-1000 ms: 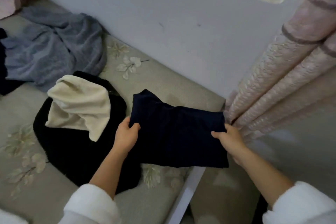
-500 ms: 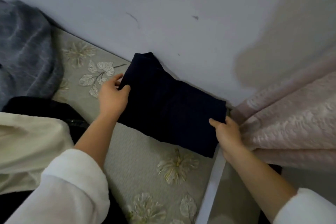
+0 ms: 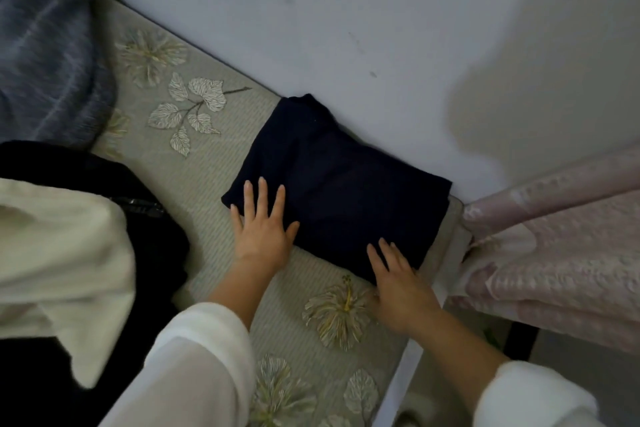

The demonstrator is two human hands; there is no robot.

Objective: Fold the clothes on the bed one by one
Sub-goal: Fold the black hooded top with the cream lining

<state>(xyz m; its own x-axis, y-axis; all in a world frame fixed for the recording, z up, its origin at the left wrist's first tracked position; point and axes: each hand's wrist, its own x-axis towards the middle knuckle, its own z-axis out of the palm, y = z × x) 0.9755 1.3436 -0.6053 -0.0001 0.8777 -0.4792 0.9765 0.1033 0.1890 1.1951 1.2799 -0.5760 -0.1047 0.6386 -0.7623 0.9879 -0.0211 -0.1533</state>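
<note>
A folded dark navy garment [image 3: 343, 180] lies flat on the bed [image 3: 214, 218] in the corner against the wall. My left hand [image 3: 261, 229] rests flat on its near left edge with fingers spread. Over the garment's near right corner lies my right hand [image 3: 398, 282], flat as well, with its fingers apart. Neither hand grips the cloth. A cream garment [image 3: 59, 263] sits on top of a black one [image 3: 152, 243] at the left. A grey-blue garment [image 3: 45, 52] is crumpled at the far left.
The grey wall [image 3: 346, 28] runs along the bed's far side. A pink quilted curtain [image 3: 554, 239] hangs at the right, just past the bed's end. The bed's white frame edge [image 3: 401, 378] drops off at the lower right.
The navy garment went from held in both hands to laid down in the bed's corner. Both hands released their grip and now lie flat on it.
</note>
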